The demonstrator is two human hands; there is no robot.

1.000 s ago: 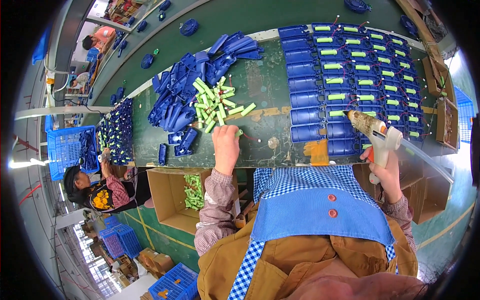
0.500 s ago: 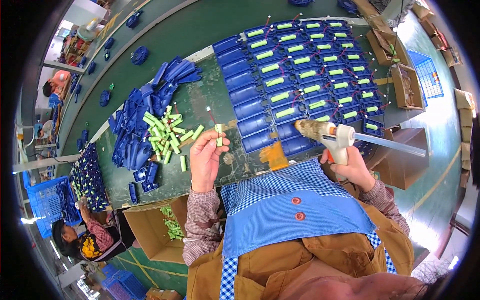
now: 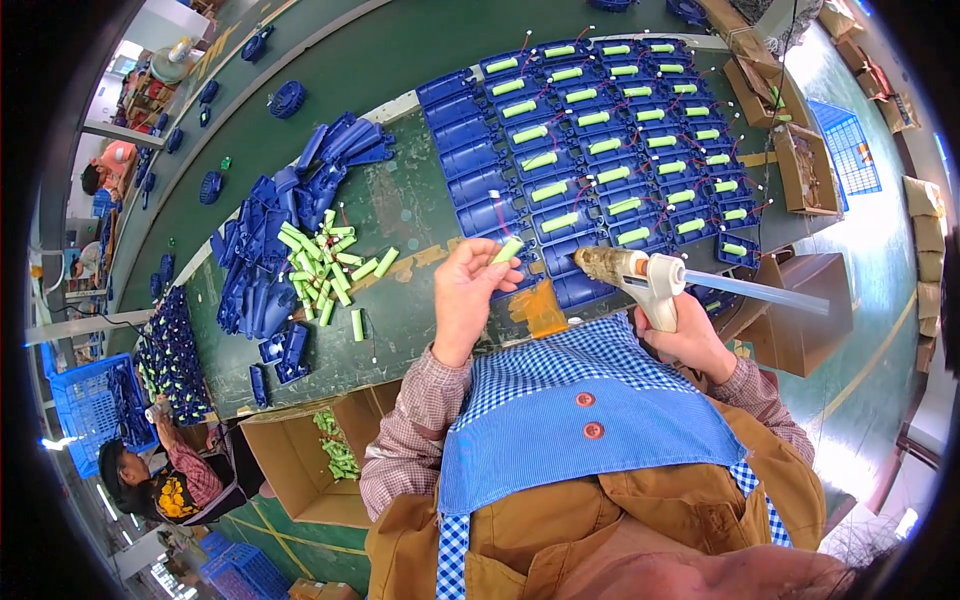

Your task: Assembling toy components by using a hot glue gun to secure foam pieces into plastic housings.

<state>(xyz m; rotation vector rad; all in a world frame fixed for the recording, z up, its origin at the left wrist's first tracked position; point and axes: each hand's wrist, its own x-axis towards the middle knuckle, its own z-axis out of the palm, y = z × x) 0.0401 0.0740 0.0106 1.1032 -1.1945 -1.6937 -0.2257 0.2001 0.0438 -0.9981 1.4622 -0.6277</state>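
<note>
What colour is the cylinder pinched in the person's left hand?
Light green: the cylinder in the left hand shows best in the head view, the only one here.

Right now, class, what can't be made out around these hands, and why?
All in the head view:
Lower handle of the glue gun: hidden by the right hand.
Lower end of the held green cell: covered by the left hand.
Lowest pieces of the green cell pile: buried under others.
A round blue part: cut off by the top edge.
</note>
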